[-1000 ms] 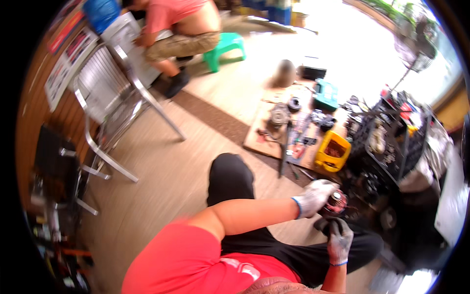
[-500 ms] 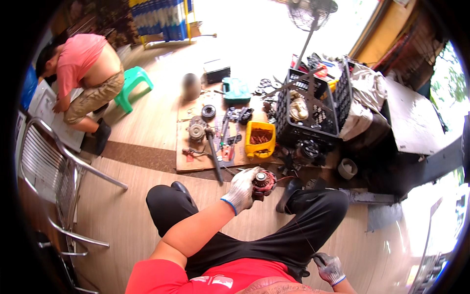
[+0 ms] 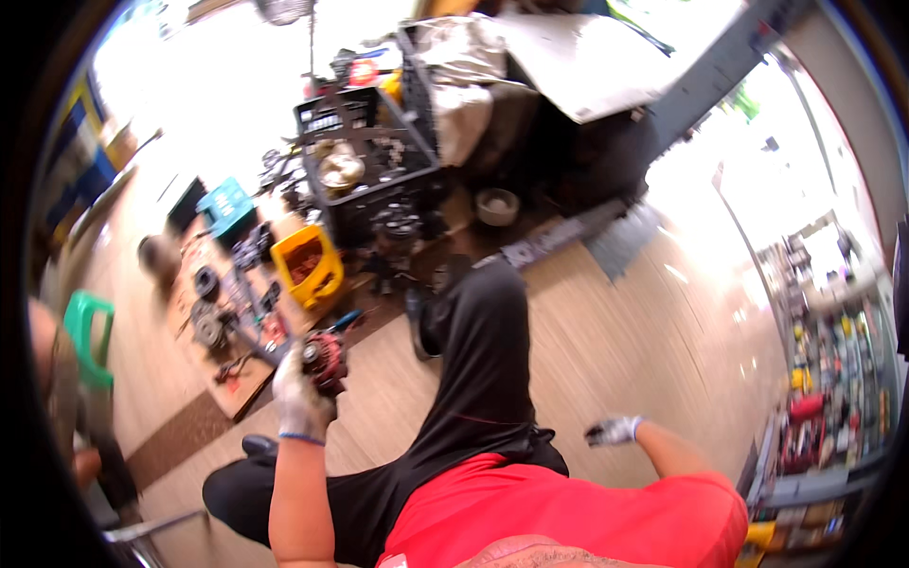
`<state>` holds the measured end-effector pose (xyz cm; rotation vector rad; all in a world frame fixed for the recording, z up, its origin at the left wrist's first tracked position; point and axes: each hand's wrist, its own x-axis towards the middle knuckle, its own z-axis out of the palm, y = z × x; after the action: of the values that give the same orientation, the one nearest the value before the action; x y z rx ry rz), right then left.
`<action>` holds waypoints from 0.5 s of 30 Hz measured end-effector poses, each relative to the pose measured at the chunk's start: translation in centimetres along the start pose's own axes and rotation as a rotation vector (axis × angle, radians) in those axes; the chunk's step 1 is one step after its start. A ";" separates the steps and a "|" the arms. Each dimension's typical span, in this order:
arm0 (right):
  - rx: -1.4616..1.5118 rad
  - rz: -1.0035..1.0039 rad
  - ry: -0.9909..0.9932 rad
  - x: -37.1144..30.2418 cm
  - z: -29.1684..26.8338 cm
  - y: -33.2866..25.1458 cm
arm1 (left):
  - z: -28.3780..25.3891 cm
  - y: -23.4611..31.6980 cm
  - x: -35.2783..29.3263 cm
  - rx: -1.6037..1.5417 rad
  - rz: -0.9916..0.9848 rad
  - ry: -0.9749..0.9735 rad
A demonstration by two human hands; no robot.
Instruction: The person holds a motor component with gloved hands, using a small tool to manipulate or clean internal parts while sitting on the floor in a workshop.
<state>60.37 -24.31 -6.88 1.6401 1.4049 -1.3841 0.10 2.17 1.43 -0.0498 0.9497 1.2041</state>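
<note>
My left hand [image 3: 305, 386], in a white work glove with a blue cuff, grips a round motor part with red windings [image 3: 326, 362] above the floor, left of my bent knee. The part's underside is hidden by my palm. Out to the right, my right hand [image 3: 614, 432], in a glove with dark fingertips, is closed with its fingers pointing left. A thin reddish wire [image 3: 492, 419] crosses my dark trousers toward that hand. Its end at the fingers is too fine and blurred to make out. Beyond the motor part lies a tool with a blue handle [image 3: 347, 320].
A cardboard sheet [image 3: 244, 386] bears metal parts, a cut yellow container [image 3: 329, 279] and a teal case [image 3: 225, 210]. Behind stand a black crate [image 3: 379, 194] and a round pot [image 3: 497, 206]. A green stool [image 3: 85, 336] and another person's leg are far left; stocked shelves [image 3: 838, 379] stand right.
The view has swung to the right, so the cardboard and crate now sit farther left. My right hand has moved outward to the right, away from my leg. My left hand keeps its grip.
</note>
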 end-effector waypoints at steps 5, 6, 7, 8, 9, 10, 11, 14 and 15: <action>-0.089 -0.084 0.514 -2.1 -11.8 -11.8 | 1.5 -0.1 -1.5 0.107 0.090 0.050; -0.189 -0.060 0.509 -4.9 -15.3 -18.2 | 0.0 0.4 -0.9 0.143 0.074 0.044; -0.155 -0.236 0.581 -6.3 -16.8 -20.4 | 0.4 0.1 -0.9 0.163 0.056 0.075; -0.122 -0.421 0.651 -7.4 -18.0 -22.2 | 0.8 0.0 -0.9 0.185 0.047 0.111; 0.034 -0.357 0.490 -9.8 -19.7 -25.6 | 0.8 0.0 -1.1 0.193 0.065 0.123; 0.184 -0.301 0.325 -11.6 -21.0 -28.4 | 0.6 0.2 -1.3 0.201 0.092 0.139; 0.122 -0.388 0.337 -11.8 -21.4 -29.3 | 0.5 0.3 -1.3 0.204 0.109 0.149; -0.012 -0.663 0.382 -11.2 -21.9 -31.4 | 0.4 0.4 -1.5 0.217 0.098 0.164; -0.007 -0.781 0.411 -9.8 -21.2 -32.3 | 0.5 0.1 -1.4 0.225 0.098 0.155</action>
<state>38.00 0.40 15.00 1.4765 2.4673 -1.4574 0.28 1.40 2.64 0.0847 1.2306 1.1892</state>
